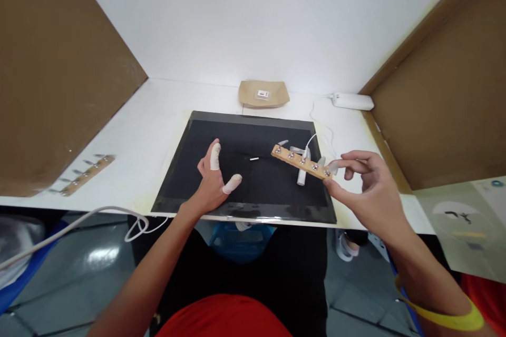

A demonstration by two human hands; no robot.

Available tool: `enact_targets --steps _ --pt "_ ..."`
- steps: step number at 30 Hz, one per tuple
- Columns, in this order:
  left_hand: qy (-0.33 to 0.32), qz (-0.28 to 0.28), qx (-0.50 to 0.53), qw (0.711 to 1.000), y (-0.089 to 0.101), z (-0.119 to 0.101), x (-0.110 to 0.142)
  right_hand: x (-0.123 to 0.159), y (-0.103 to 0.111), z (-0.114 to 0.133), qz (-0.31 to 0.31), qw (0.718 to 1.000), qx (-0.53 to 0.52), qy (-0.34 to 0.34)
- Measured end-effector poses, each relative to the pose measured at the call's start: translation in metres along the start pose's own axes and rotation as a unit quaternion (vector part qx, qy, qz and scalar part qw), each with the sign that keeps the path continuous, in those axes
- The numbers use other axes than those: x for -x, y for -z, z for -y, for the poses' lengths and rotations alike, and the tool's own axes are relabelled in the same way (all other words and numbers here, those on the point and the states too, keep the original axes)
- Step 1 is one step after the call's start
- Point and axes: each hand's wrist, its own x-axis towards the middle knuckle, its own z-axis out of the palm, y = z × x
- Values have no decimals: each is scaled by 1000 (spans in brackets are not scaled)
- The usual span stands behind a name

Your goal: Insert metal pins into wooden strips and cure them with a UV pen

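Note:
My right hand pinches one end of a small wooden strip studded with several metal pins, holding it level above the black mat. My left hand hovers over the mat's left half with white finger cots on thumb and forefinger, fingers apart and holding nothing. A tiny white piece lies on the mat between the hands. A white pen-like tool with a thin white cord lies under the strip.
A second wooden strip with pins lies on the white table at the left. A brown paper tray sits behind the mat, a white power adapter at the back right. Cardboard walls flank both sides.

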Motion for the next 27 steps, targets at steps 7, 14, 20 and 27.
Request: enact_targets --steps 7,14,20,27 --pt "-13 13 -59 998 39 26 -5 3 24 13 -2 999 -44 0" --pt "-32 20 -165 986 96 70 16 -11 48 35 1 998 -68 4" --pt "2 25 -155 988 115 81 23 -24 58 54 4 998 -57 1" --pt "-3 -14 16 1000 92 50 22 -33 52 68 -31 998 -51 0"
